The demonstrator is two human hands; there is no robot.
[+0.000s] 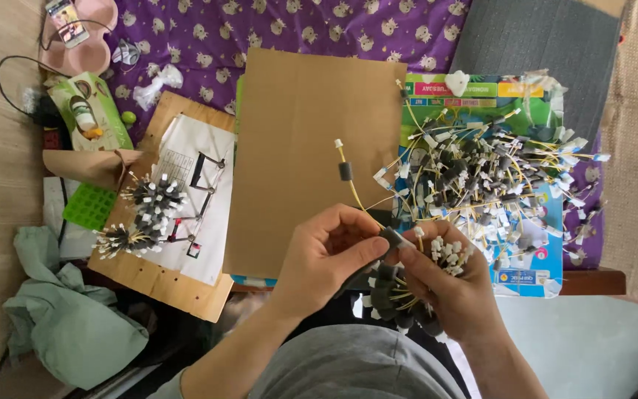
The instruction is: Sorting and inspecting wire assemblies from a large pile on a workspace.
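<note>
My right hand [448, 284] grips a bundle of yellow wires [400, 295] with white plugs and grey foam sleeves. My left hand [330, 251] pinches a single yellow wire [348, 181] at its lower end, right beside the bundle. That wire rises up and left, with a grey sleeve and a white plug near its top. The thumbs of both hands meet at a grey sleeve [394, 236]. Behind the right hand lies a big loose heap of the same wires [492, 174] on a colourful printed sheet [526, 277].
A flat brown cardboard sheet [311, 148] lies in the middle on a purple patterned cloth [260, 29]. At left, a wooden board [160, 277] carries a paper drawing and two finished wire bundles [142, 214]. Farther left are a green tray, a paper bag, a phone and green cloth.
</note>
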